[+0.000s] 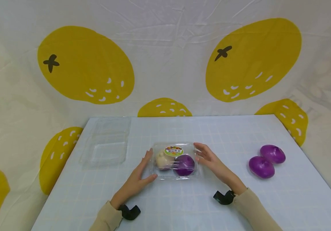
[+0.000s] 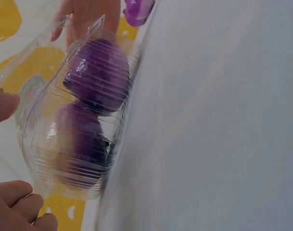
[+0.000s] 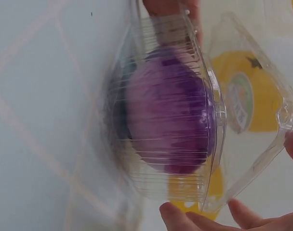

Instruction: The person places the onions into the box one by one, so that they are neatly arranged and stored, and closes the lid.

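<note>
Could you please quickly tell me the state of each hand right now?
Left hand: open, thumb and fingers spread at the left side of the clear container.
Right hand: open, fingers at the container's right side.

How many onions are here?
4: a pale-topped onion and a purple onion inside the clear box; a nearer loose onion and farther loose onion to the right.

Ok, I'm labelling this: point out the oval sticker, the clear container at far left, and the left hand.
Oval sticker (image 1: 174,151), head view, its middle.
Far-left clear container (image 1: 109,152), head view, its bottom.
Left hand (image 1: 136,180), head view, its back.
</note>
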Tool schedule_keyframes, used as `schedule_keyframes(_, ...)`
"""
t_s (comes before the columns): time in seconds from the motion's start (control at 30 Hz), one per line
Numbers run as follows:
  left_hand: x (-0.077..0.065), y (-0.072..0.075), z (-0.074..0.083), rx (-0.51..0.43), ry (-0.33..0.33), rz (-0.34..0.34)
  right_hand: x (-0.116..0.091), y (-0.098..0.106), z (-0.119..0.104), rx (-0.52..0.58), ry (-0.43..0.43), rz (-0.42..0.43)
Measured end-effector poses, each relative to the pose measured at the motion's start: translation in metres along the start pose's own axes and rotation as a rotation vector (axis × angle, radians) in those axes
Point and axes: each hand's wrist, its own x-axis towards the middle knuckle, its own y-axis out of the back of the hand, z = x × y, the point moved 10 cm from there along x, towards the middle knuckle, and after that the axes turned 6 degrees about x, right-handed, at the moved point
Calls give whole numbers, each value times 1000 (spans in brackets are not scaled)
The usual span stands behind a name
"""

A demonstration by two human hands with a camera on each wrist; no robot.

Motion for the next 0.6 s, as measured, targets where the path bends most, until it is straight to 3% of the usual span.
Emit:
schedule_keyframes(0.07,0,1,2,-30,28,-12,-2,0,2,-1,-7,-1)
schedule_keyframes(0.27,1,11,10,-239,8,-7,-5,-2,9,-2,-30,-9)
schedule_keyframes(0.33,2,14,5,-276,54,9,-4,-2,11,2,-32,-9)
schedule_keyframes(0.47,4,17,-3,-259,129,62,-3,-3,16,37,-47,-5)
schedule_keyframes(0.6,4,18,-5,-226,143,104,-4,-1,22,54,-78,6)
